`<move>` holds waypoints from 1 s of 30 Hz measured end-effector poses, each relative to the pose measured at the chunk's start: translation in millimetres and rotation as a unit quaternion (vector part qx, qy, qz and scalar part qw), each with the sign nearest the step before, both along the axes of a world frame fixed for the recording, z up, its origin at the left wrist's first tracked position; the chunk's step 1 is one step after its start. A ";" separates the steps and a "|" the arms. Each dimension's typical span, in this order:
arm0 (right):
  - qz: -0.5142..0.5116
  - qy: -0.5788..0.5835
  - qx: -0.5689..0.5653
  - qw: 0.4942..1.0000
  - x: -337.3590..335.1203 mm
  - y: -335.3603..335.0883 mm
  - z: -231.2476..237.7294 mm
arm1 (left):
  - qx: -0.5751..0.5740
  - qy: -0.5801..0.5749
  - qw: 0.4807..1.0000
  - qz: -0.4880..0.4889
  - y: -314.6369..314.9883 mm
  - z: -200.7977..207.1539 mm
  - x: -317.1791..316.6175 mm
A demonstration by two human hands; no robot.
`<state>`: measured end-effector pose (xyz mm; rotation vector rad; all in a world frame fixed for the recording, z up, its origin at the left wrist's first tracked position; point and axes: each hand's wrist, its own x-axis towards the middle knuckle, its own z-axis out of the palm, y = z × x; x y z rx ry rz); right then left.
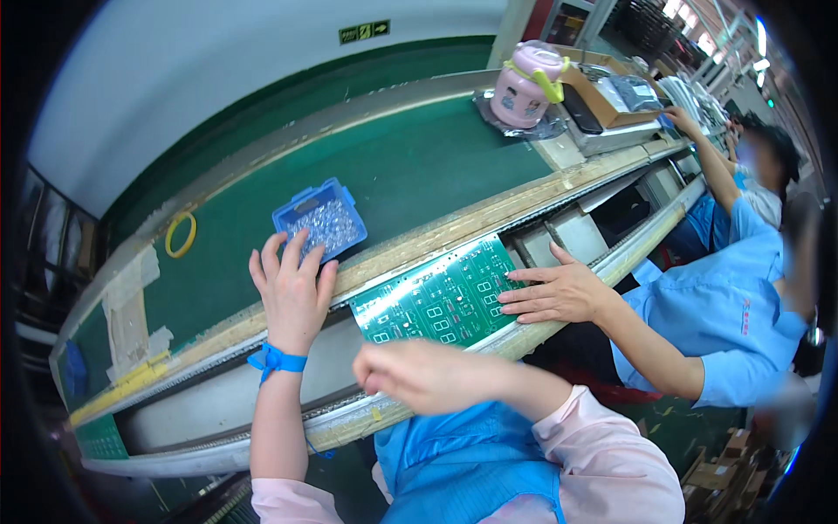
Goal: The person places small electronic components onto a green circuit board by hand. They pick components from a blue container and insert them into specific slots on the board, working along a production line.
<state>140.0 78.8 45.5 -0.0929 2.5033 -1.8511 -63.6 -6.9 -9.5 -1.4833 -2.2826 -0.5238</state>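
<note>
My left hand (292,284) reaches to the near edge of a blue plastic bin (351,208), its fingers spread and the tips over the rim. Many small clear parts (330,224) lie in the bin. My right hand (406,371) is closed with fingers curled, just in front of a green circuit board (443,301). It is slightly blurred, and whatever it may hold is hidden. White digit outlines and small components show on the board, which lies across the rails. A co-worker's hand (554,288) rests on the board's right end. A blue wrist strap (278,360) circles my left wrist.
A yellow tape ring (181,235) lies on the green bench top at left. Farther right stand a pink jug (525,87) and a cardboard box (607,96). Another green board (100,438) sits at the line's left end. The co-worker in light blue (707,297) sits close on my right.
</note>
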 end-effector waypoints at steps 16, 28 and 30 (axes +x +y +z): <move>-0.159 0.114 0.256 0.947 -0.3 -60.1 -81.0 | 0.195 0.065 0.978 0.042 -25.9 12.8 -28.2; -0.162 0.056 0.281 0.944 -2.8 -60.7 -86.9 | -0.031 0.004 0.789 0.613 -324.0 -65.6 -177.5; -0.106 0.043 0.277 0.954 -26.6 -84.7 -86.9 | -0.083 -0.099 0.674 0.728 -424.0 -80.9 -194.7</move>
